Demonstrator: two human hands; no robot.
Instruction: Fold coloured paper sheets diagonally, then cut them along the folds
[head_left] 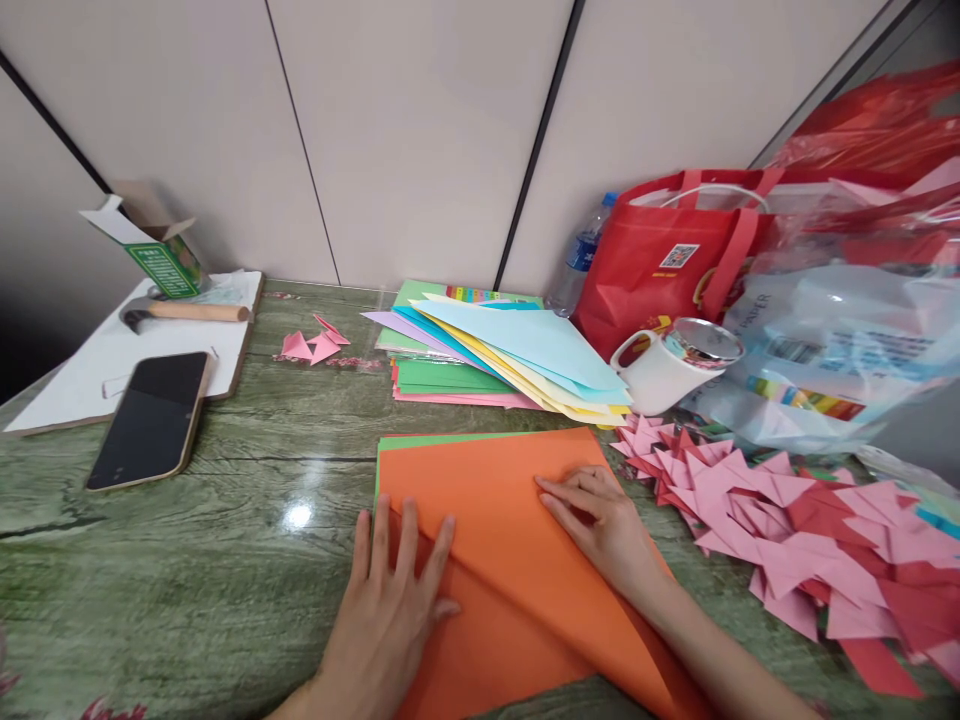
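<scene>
A large orange paper sheet [472,480] lies before me, its upper layer crossing the lower one along a slanting, slightly raised edge. The near right part curves up off the table. My left hand [397,590] rests on the left side of the orange paper, fingers spread and palm down. On the right side, my right hand [596,515] has thumb and forefinger close together against the sheet, the other fingers curled. A green paper sheet [379,480] peeks out beneath the orange at the left and top.
Behind lies a stack of coloured paper [525,345]. Folded pink and red paper pieces [795,530] heap at right, near a white mug [656,375], red bag [637,260] and bottle [585,255]. At left are a phone [150,420], hammer [195,311] and green box [161,262].
</scene>
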